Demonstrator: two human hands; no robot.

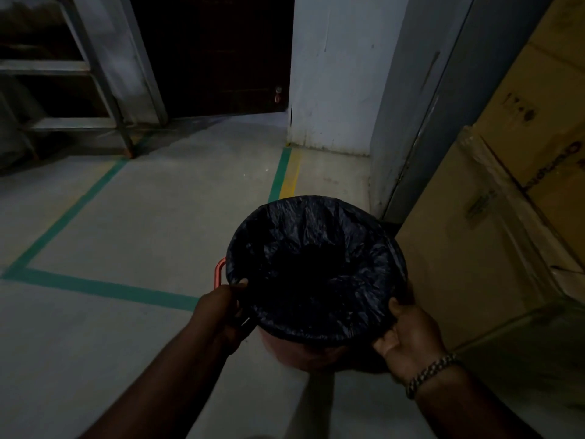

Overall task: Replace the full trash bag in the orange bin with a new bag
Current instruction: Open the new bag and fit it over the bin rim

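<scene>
The orange bin (294, 351) stands on the floor below me, its orange handle (219, 274) showing at the left. A black trash bag (316, 267) lines it and is folded down over the whole rim. The inside of the bag is dark, so I cannot tell what it holds. My left hand (221, 315) grips the bag-covered rim at the near left. At the near right, my right hand (408, 335), with a beaded bracelet on its wrist, holds the rim with its thumb on top.
Stacked cardboard boxes (493, 236) stand close on the right, beside a grey door frame (421, 122) and a white pillar (332, 74). A metal rack (79, 90) is at the far left. Green tape lines (95, 288) mark the grey floor. A dark doorway (215, 52) lies ahead.
</scene>
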